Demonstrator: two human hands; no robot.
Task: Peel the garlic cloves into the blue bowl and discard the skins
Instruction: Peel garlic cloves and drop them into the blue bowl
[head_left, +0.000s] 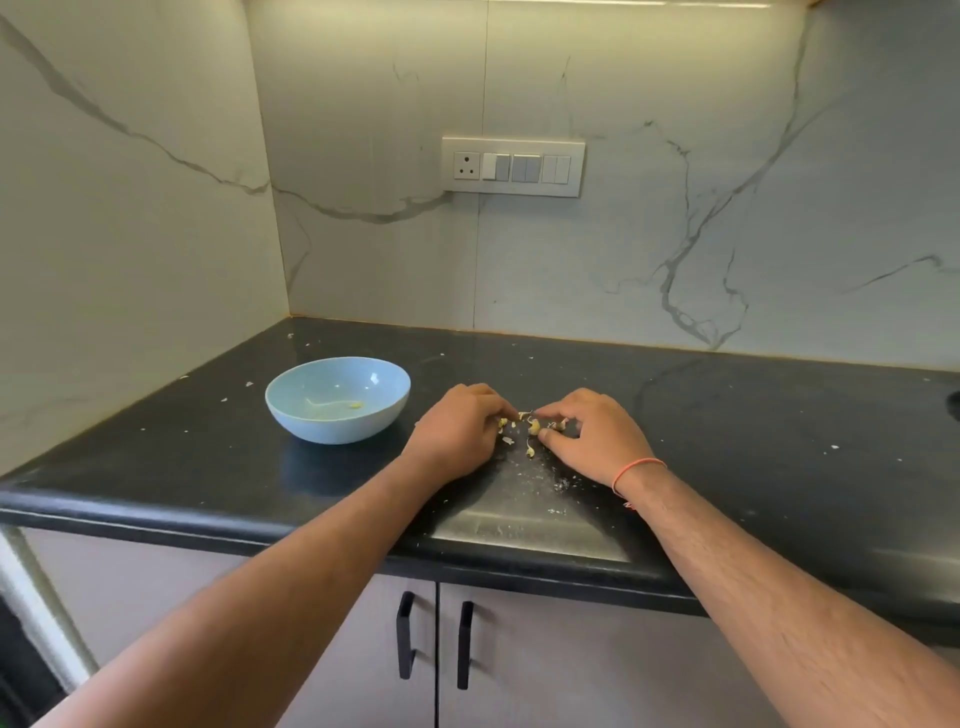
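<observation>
Fingers of both hands curl inward over a small scatter of garlic pieces (533, 427) on a black countertop (727, 415). On the left hand (457, 431), the fingertips bend down toward the near end of the scatter and seem to pinch a pale scrap there, though the scrap is too small to name with certainty. On the right hand (592, 436), thumb and forefinger arch round the pale yellow bits from the other side, fingertips touching or nearly touching them; whether they truly grip one cannot be told. A thin orange thread band (636, 467) circles the right wrist.

The garlic pieces are small, lumpy and yellowish, mixed with thin, papery white skins (563, 484) that lie as flakes and crumbs on the polished stone near the front edge. The countertop is glossy, speckled with more white flecks, and has a rounded front lip.

Left of the hands, apart from them, stands the blue bowl (291, 400), round, smooth and matte pale blue, with a few yellowish bits lying in its bottom.

Behind, the wall is white marble-look slab with grey veins, carrying a rectangular switch plate (513, 167). Below the counter are flat grey cabinet doors with two straight black handles (406, 635).
</observation>
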